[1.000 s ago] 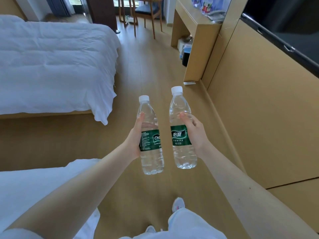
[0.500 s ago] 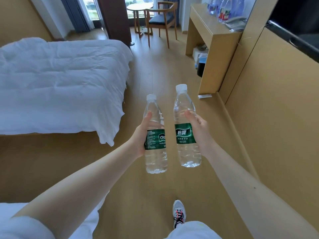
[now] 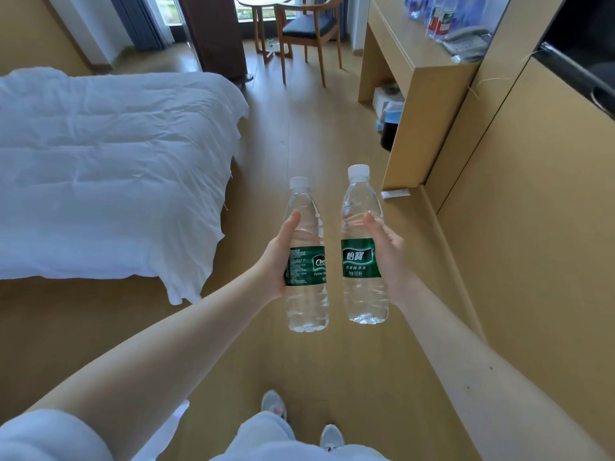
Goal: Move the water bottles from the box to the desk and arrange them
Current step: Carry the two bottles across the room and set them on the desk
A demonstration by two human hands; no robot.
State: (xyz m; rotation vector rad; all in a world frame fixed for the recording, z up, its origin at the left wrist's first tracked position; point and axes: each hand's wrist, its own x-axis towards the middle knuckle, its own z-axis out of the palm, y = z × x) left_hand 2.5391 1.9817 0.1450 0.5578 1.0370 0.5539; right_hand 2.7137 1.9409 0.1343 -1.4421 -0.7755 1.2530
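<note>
I carry two clear water bottles with green labels and white caps, upright, side by side in front of me. My left hand point(image 3: 278, 261) grips the left bottle point(image 3: 306, 294) around its label. My right hand point(image 3: 389, 257) grips the right bottle point(image 3: 361, 221) the same way. The wooden desk point(image 3: 399, 41) stands ahead at the upper right, with several bottles point(image 3: 439, 15) standing on its top near the wall. The box is not in view.
A bed with a white duvet point(image 3: 109, 168) fills the left side. A wooden wall panel point(image 3: 532, 227) runs along the right. A chair point(image 3: 307, 34) and a small round table point(image 3: 263, 1) stand by the window ahead. A dark bin point(image 3: 389, 134) sits under the desk. A telephone point(image 3: 466, 41) lies on the desk.
I have walked forward along the aisle; the desk, chair and bed end are nearer. Both hands keep the bottles upright in the same grip.
</note>
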